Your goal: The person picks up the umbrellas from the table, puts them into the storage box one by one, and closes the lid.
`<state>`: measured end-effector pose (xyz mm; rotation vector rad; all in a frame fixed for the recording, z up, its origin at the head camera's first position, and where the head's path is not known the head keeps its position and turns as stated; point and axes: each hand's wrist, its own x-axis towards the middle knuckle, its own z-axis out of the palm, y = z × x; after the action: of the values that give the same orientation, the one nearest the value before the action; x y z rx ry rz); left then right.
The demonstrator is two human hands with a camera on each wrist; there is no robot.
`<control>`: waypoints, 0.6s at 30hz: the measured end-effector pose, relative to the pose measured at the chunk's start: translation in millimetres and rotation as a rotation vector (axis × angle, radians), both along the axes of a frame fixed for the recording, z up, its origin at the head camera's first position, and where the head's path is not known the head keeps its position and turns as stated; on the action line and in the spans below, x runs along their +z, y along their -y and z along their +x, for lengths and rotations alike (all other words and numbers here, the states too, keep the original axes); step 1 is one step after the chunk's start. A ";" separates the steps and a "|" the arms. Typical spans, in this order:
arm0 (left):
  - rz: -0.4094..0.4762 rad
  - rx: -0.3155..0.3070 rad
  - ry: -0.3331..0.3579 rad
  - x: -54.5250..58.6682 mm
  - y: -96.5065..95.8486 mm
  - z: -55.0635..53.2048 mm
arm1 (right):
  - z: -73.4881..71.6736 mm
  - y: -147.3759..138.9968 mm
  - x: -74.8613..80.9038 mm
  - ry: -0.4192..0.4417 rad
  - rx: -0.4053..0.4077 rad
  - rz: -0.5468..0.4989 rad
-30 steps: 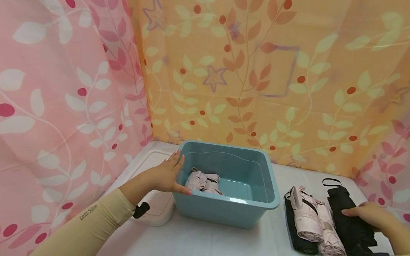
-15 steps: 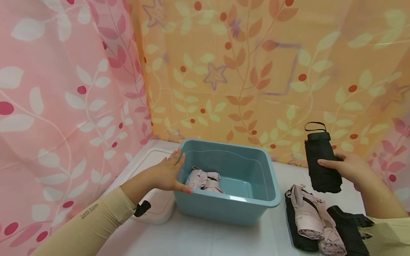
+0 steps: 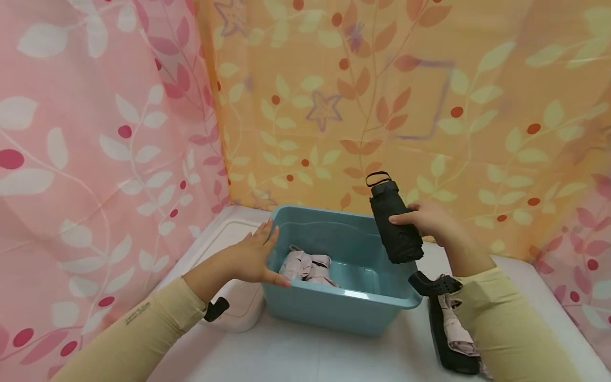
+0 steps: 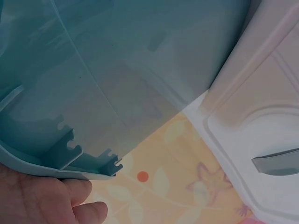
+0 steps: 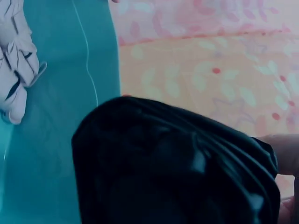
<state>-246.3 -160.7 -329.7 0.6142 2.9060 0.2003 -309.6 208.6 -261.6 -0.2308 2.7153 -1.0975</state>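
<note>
The left grip [image 3: 250, 260], fingers spread, rested at the left rim of the blue tub [image 3: 329, 309]. Over the tub's right end I saw the black umbrella [image 3: 392, 228] pinched in the right grip [image 3: 429, 221]; moments earlier it hung right of the tub.

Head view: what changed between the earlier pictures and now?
The right hand lifted the black umbrella off the table and carried it leftward to the right end of the blue bin. The left hand stayed against it, and the pink fabric inside stayed put.
</note>
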 end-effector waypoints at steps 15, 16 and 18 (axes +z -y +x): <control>-0.004 -0.004 -0.001 -0.7 1.0 0.1 | -25.0 64.2 -24.9 0.157 0.081 -0.127; -0.005 -0.004 -0.003 -0.6 1.0 -0.1 | -26.0 66.4 -26.3 0.155 0.080 -0.130; -0.010 -0.002 -0.005 -0.6 0.7 -0.4 | -27.2 70.8 -28.5 0.153 0.080 -0.123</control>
<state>-246.7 -161.3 -330.4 0.6162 2.9096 0.1841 -336.8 137.8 -290.1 -0.2605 2.4863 -1.2081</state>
